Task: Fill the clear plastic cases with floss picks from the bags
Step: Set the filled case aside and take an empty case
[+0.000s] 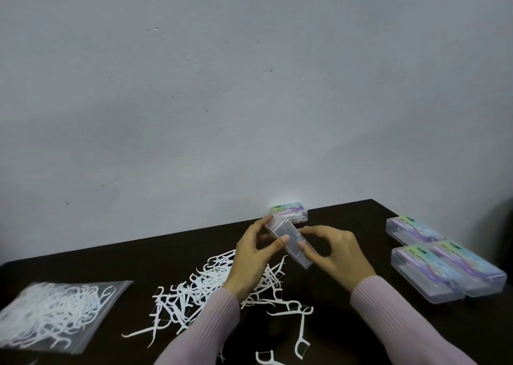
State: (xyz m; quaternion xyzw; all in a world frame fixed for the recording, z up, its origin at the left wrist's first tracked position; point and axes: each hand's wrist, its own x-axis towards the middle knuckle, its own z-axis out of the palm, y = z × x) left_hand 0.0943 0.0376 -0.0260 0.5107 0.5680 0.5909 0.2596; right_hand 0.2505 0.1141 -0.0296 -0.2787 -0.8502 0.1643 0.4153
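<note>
A clear plastic case [288,241] is held up off the dark table [347,217] between both hands, tilted so one end points toward the wall and the other down toward the person. The left hand [251,256] grips its far end, fingertips curled over the top edge and the thumb pressed against the near face; the right hand [331,249] pinches the lower end between thumb and curled fingers. Whether the case is open or has any picks in it I cannot tell, as it looks see-through and blurred. Just below and behind the left fingers lies a loose heap of white floss picks [222,287], spread on the table, with a few strays nearer the person. Well off to the left of the left hand sits a plastic bag [55,313] with many picks inside. Just beyond the fingertips, against the wall, rests one labelled case [291,211] that seems to hold picks; well to the right of the right hand are three more cases [444,264] lying close together, apparently closed. By my reading the task is partway through: several cases look done, this one is in hand, and the heap and the bag are left to pack. Both forearms, in pink ribbed sleeves [388,309], reach in from the bottom edge and angle inward toward the case.
</note>
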